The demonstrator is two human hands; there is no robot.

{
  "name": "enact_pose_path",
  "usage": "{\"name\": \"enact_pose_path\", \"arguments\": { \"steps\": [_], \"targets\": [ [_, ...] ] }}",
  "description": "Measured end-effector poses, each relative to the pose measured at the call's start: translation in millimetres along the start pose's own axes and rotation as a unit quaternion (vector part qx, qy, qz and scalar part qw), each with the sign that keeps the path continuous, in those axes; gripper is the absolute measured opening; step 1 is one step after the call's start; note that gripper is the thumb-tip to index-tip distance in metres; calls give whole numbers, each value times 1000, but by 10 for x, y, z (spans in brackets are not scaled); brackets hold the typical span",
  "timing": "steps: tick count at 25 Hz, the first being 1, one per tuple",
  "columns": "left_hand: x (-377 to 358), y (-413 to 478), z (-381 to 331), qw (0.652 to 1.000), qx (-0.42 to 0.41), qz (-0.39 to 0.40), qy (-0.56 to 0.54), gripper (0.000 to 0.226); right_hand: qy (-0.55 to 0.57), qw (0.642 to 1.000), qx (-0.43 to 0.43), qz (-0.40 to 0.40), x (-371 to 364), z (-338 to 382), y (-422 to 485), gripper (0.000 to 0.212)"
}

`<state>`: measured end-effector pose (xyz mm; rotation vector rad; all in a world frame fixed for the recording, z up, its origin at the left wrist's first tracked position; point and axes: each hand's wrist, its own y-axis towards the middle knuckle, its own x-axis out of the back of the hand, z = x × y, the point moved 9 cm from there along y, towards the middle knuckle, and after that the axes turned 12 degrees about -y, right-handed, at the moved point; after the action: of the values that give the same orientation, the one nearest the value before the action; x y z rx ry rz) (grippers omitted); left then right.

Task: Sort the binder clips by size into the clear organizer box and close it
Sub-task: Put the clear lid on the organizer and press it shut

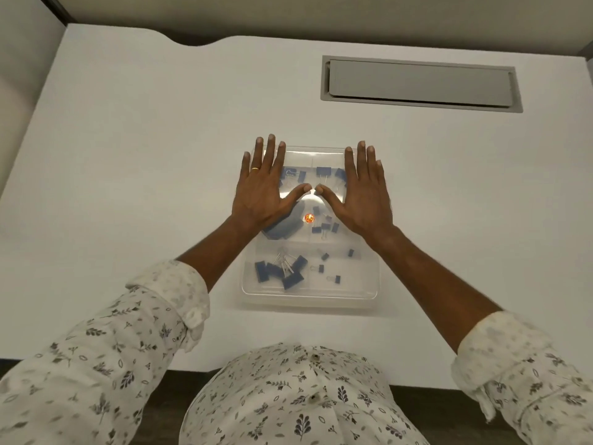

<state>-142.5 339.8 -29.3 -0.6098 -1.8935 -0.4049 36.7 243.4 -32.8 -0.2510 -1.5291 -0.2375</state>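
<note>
Both palms are lying flat on the organizer box (309, 297) lid.
Left hand (261, 191) and right hand (364, 194) are spreading released fingers at 12 o'clock; blue binder clips (282, 273) are showing at 6.

Even, soft overhead light; scene fairly bright, white desk (128, 155) slightly grey toward left edge. Strong glare patch on box (308, 297) lid between thumbs, small orange reflection (309, 218) just below it. Faint soft shadows under both forearms and along box near edge; darker shadow under left hand (261, 191). Wide-angle distortion: desk edges bow, sleeves (96, 348) stretch at lower corners. Overall slightly soft, compression smearing; clips (282, 271) hazy through lid.
</note>
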Motion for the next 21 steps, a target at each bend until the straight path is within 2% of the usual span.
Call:
{"name": "enact_pose_path", "arguments": {
  "steps": [4, 12, 16, 21],
  "targets": [
    [-116, 3, 47, 1000, 3, 18, 10, 107, 0, 1000, 7, 7, -30, 20, 22, 106],
    [21, -89, -33, 1000, 23, -2, 0, 96, 8, 1000, -2, 15, 57, 26, -47, 103],
    [25, -598, -238, 999, -8, 16, -38, 88, 27, 999, 25, -4, 200, 169, -666, 89],
    [-237, -1385, -408, 998, -48, 45, -1, 74, -20, 998, 55, 13, 29, 290, -1448, 86]
  ]
}}
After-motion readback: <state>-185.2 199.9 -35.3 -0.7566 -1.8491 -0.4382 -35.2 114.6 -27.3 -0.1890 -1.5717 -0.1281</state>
